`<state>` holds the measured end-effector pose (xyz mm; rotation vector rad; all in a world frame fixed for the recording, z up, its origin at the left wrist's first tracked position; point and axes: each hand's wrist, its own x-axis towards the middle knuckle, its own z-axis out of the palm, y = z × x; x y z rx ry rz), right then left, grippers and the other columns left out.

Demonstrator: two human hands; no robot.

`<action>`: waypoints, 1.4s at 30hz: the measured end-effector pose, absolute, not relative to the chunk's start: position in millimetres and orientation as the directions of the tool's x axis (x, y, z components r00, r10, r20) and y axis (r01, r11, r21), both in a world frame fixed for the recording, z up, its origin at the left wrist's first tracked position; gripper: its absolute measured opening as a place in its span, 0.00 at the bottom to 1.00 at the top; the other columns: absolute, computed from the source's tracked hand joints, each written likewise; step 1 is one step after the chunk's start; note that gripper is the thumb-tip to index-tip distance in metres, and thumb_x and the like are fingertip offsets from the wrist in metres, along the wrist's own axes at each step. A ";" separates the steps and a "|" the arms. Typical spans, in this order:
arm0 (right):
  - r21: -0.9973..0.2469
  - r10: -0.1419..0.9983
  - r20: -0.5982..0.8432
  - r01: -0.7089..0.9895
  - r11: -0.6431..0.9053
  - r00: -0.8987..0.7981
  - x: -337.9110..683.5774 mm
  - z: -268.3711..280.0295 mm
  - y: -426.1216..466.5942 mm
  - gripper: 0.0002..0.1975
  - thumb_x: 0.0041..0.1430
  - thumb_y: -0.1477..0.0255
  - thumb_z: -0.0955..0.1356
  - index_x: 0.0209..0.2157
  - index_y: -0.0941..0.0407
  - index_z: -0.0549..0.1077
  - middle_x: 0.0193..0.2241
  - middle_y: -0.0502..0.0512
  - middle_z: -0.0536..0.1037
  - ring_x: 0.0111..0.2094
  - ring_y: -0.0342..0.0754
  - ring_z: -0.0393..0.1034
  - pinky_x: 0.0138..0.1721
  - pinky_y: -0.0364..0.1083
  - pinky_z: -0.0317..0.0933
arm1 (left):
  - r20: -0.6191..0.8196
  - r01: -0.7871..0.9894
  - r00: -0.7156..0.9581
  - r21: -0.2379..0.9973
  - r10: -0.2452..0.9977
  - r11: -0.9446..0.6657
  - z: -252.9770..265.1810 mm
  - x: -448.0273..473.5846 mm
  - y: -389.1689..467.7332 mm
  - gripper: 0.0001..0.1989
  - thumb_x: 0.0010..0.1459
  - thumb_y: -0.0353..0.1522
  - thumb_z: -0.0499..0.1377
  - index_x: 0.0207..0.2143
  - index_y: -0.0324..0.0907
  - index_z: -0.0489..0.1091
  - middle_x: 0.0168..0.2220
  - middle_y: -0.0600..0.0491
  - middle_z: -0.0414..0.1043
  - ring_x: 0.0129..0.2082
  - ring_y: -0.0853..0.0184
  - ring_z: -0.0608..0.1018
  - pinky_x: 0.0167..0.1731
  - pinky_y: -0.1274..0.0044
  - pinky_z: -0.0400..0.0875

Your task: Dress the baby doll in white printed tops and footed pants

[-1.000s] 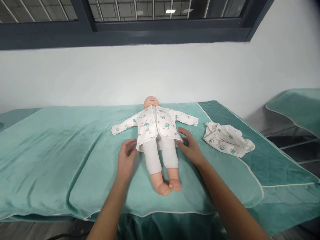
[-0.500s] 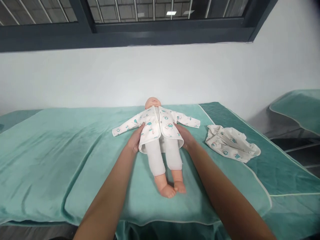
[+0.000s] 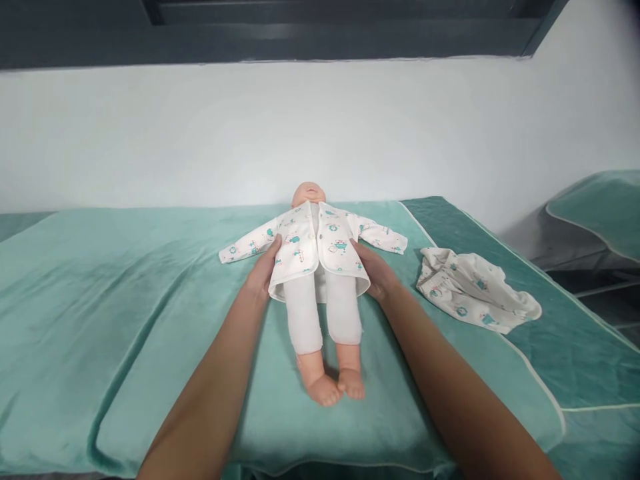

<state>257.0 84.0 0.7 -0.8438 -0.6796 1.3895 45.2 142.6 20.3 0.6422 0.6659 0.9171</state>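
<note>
A baby doll (image 3: 344,310) lies on its back with its head toward the wall and its bare feet toward me. It wears a white printed baby jacket (image 3: 300,245), whose front edges part below the chest. Both sleeves stretch out sideways. My left hand (image 3: 265,268) grips the doll's side at the waist, thumb on the jacket, other fingers mostly hidden. On the opposite side my right hand (image 3: 376,272) holds the waist in the same way. A crumpled white printed baby garment (image 3: 475,288) lies to the right, apart from my hands.
Green padded covers (image 3: 165,267) spread beneath the doll, with a raised fold at left and a pale-edged border at right. Behind stands a white wall (image 3: 200,133) under a dark window frame (image 3: 300,43). Another green cover (image 3: 605,207) is at far right.
My view has tilted down, so less of the window shows. The doll's legs have swung slightly left and look straighter. Both hands stay at its waist.
</note>
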 end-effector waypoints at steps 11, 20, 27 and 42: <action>-0.561 0.927 -0.238 -0.820 0.113 0.291 326.1 -1.7 87.0 0.17 0.64 0.65 0.63 0.50 0.60 0.66 0.50 0.65 0.73 0.53 0.50 0.72 0.48 0.48 0.73 | -0.243 -0.764 0.334 0.496 0.911 0.413 7.4 -1.5 184.6 0.28 0.69 0.37 0.40 0.66 0.30 0.50 0.62 0.30 0.62 0.60 0.52 0.71 0.53 0.57 0.73; -0.527 0.879 -0.215 -0.808 0.264 0.427 338.2 -2.1 81.9 0.09 0.61 0.70 0.63 0.44 0.54 0.67 0.49 0.58 0.73 0.52 0.47 0.71 0.49 0.49 0.73 | -0.258 -0.825 0.202 0.475 0.945 0.307 9.6 -4.6 184.2 0.26 0.69 0.39 0.37 0.65 0.42 0.55 0.64 0.35 0.59 0.61 0.53 0.70 0.52 0.55 0.72; -0.614 0.841 -0.186 -0.728 0.304 0.508 328.4 -4.4 77.6 0.06 0.59 0.73 0.63 0.39 0.52 0.67 0.48 0.56 0.73 0.51 0.43 0.71 0.52 0.45 0.70 | -0.184 -0.790 0.202 0.551 0.962 0.271 7.8 -0.9 181.8 0.24 0.69 0.37 0.41 0.63 0.37 0.56 0.62 0.34 0.62 0.60 0.55 0.71 0.52 0.59 0.73; -0.736 0.779 0.495 0.663 0.140 0.385 303.7 -23.5 -63.7 0.23 0.59 0.70 0.65 0.57 0.52 0.65 0.63 0.60 0.65 0.63 0.56 0.58 0.64 0.61 0.50 | 0.168 -0.264 0.076 0.954 0.983 -0.143 3.6 15.6 85.6 0.22 0.51 0.33 0.67 0.50 0.46 0.73 0.62 0.48 0.66 0.63 0.58 0.66 0.63 0.68 0.58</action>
